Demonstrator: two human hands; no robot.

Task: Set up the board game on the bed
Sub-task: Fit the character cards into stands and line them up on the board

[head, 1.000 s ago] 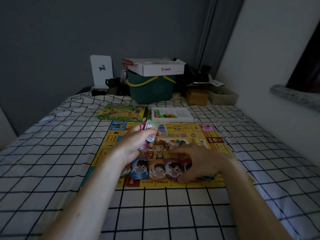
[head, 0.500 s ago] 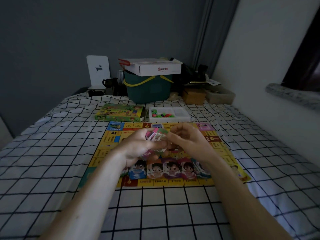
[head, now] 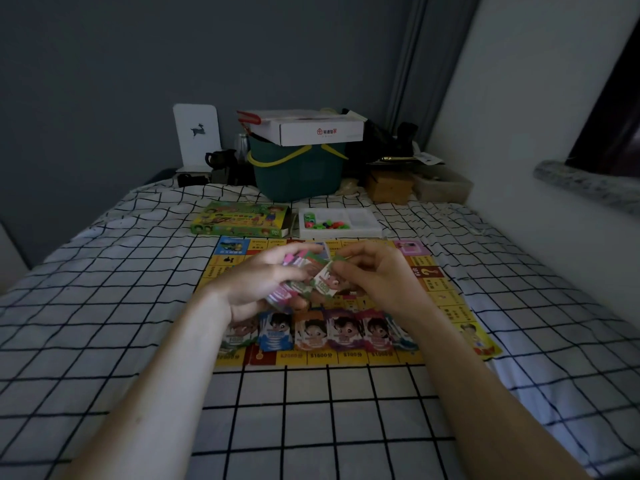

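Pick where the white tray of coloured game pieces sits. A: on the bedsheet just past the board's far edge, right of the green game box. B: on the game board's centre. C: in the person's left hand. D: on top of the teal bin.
A: the white tray rests on the checked bedsheet beyond the game board, with the green game box to its left.

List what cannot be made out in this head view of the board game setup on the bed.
- Fanned stack of colourful paper notes: its count, hidden in the left hand.
- Single note pinched by the right hand: print blurred.
- Middle of the yellow game board: covered by both hands.
- Small coloured pieces in the white plastic tray: too small to identify.
- Green game box: lettering too small to read.
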